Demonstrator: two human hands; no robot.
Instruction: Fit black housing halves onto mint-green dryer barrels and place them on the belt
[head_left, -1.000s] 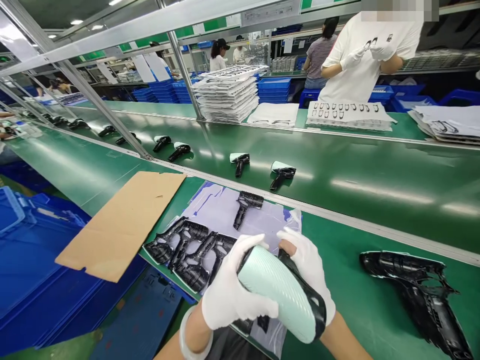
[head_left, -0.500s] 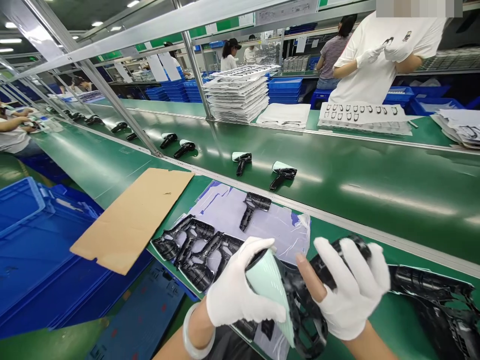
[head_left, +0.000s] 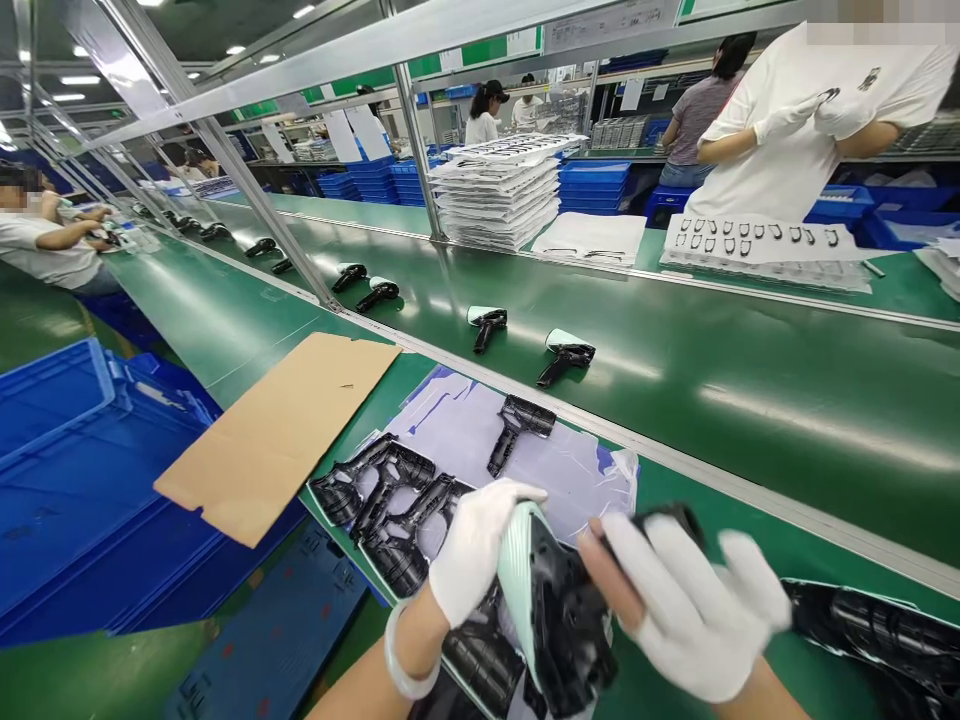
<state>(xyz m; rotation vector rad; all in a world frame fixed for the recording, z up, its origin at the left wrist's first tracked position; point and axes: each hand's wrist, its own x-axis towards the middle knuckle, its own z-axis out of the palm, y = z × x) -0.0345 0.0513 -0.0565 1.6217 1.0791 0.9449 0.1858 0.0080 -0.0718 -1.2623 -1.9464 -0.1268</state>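
Note:
A mint-and-black, hair-dryer-shaped housing [head_left: 566, 610] is held tilted low in front of me, above the purple-lined tray. My left hand [head_left: 480, 545], in a white glove, grips its mint shell from the left. On the right, my gloved right hand [head_left: 686, 605], its thumb bare, curls around a black part that looks like the handle; motion blurs these fingers. Below and left of my left hand, several black half shells [head_left: 397, 510] lie in the tray [head_left: 442, 410]. One single black half shell [head_left: 521, 425] lies apart near the tray's far side.
Beyond a metal rail, several mint-and-black housings [head_left: 566, 358] lie on the green conveyor [head_left: 675, 350]. A cardboard sheet [head_left: 277, 430] and blue crates [head_left: 75, 480] are at left. Black shells [head_left: 885, 620] lie at right. A co-worker [head_left: 817, 130] stands across the belt.
The housing has turned in my hands, showing more of its black side and less of the mint shell. My right hand has shifted slightly down. The view has swung a little left.

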